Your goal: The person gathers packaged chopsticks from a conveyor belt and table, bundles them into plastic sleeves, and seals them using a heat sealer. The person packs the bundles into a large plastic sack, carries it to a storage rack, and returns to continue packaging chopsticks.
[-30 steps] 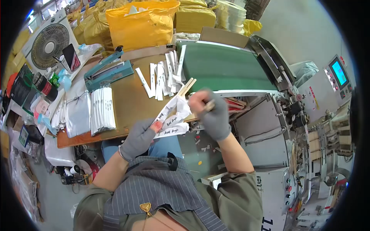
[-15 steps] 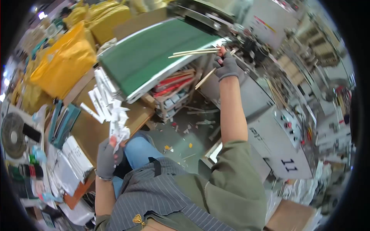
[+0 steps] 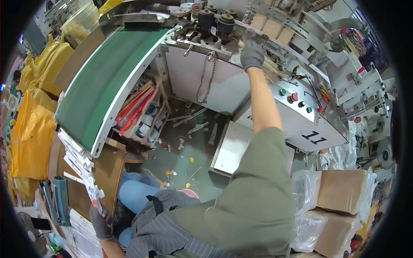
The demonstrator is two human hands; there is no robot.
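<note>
The left hand [image 3: 101,222] has its fingers closed on several paper sleeves [image 3: 92,185], near the edge of one brown table [image 3: 107,167]. The right hand [image 3: 252,56] reaches over one machine [image 3: 289,127] with four buttons [image 3: 294,97]; its grip is blurred, I cannot tell. Open floor [image 3: 183,150] lies between table, one green belt [image 3: 107,81] and machine.
</note>
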